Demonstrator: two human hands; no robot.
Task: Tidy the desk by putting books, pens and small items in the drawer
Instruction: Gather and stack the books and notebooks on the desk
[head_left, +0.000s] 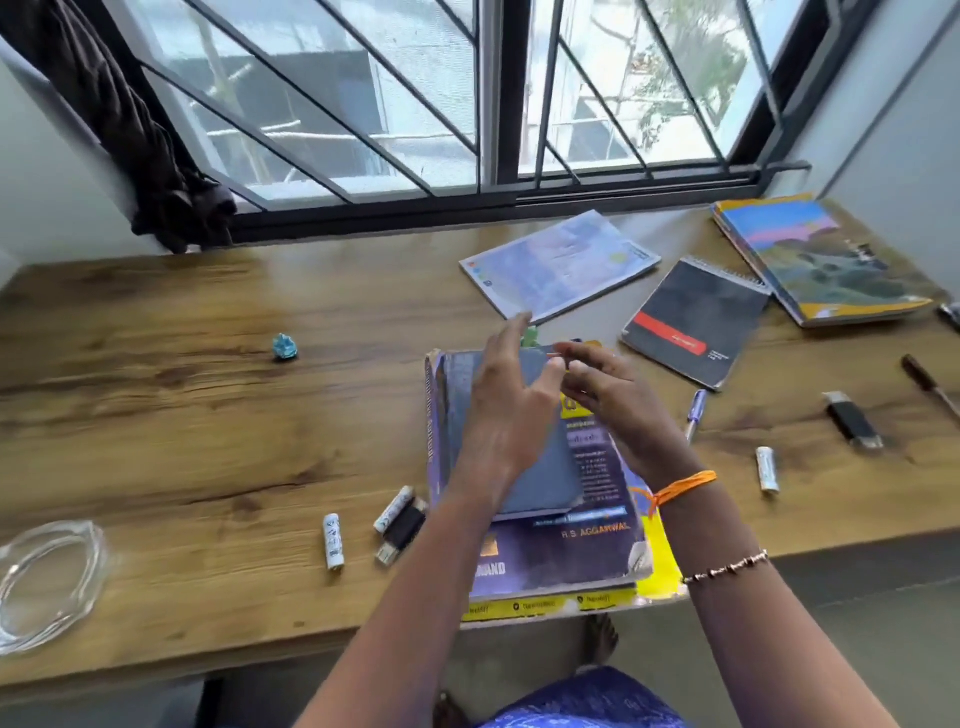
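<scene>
A stack of books lies at the desk's front edge: a grey-blue book (540, 467) on top, a purple book (571, 551) under it, a yellow one (660, 561) at the bottom. My left hand (506, 410) rests flat on the grey-blue book with fingers spread. My right hand (618, 400) hovers at that book's far right corner with loosely curled fingers, holding nothing that I can see. A blue pen (695, 413) lies just right of the stack. Beside the stack's left edge lie white tubes (333, 540) and a black USB stick (402, 530). No drawer is in view.
Behind the stack lie a pale blue booklet (561, 265), a black spiral notepad (696, 322) and a landscape-cover notebook (821, 260). To the right are a brown pen (930, 384), a black stick (852, 421) and a white tube (768, 469). A small blue object (284, 347) and a glass dish (47, 582) sit left.
</scene>
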